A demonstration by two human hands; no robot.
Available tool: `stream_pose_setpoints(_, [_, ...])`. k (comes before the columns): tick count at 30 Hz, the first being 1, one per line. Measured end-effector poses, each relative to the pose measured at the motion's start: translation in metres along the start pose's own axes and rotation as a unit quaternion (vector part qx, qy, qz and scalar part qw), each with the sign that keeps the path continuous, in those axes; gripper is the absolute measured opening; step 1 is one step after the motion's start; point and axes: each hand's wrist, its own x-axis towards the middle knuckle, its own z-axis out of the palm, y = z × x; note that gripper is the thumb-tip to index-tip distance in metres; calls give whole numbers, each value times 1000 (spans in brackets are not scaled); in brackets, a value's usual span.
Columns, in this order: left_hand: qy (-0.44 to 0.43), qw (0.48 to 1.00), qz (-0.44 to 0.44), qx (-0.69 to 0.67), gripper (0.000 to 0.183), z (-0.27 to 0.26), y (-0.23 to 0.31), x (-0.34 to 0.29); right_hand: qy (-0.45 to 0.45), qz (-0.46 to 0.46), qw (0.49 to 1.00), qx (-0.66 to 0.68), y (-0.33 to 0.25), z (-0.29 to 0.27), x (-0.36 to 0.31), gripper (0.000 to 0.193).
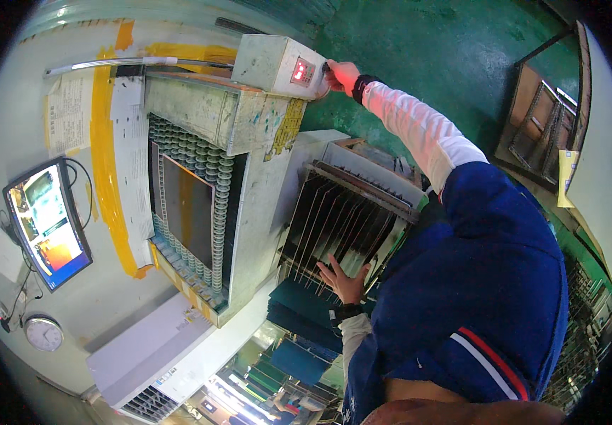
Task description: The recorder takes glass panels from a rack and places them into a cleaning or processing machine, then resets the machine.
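My right hand (343, 76), at the top middle, is closed with its fingertips at a small dark knob (325, 68) on the side of a pale control box (267, 60). A red lit display (301, 71) shows on the box. My left hand (347, 283) is open, its fingers spread over a rack (362, 191) with several thin wire dividers; I cannot tell whether it touches them. Left of the rack stands a grey machine (255, 205). Rows of pale roller discs (222, 191) line its opening, around a dark panel-like area (187, 202) with a yellowish band.
On the left wall are a lit monitor (49, 223), a round clock (43, 333) and yellow tape (104, 170). A white air conditioner (150, 354) is at the lower left. Dark blue-green sheets (299, 361) hang or stack below my left hand. A wooden frame (539, 127) stands at the upper right.
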Motion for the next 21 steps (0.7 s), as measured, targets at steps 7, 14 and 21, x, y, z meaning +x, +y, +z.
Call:
stream_pose_setpoints(7, [-3, 1000, -11, -8, 108, -1, 0, 0, 13, 1, 1000, -2, -4, 4, -5, 35])
stream_pose_setpoints(14, [9, 1000, 10, 2, 109, 3, -2, 1, -6, -16, 1000, 7, -1, -3, 2, 35])
stream_pose_setpoints(21, [4, 1000, -1, -6, 110, 0, 0, 1, 1, -15, 1000, -13, 0, 1, -1, 36])
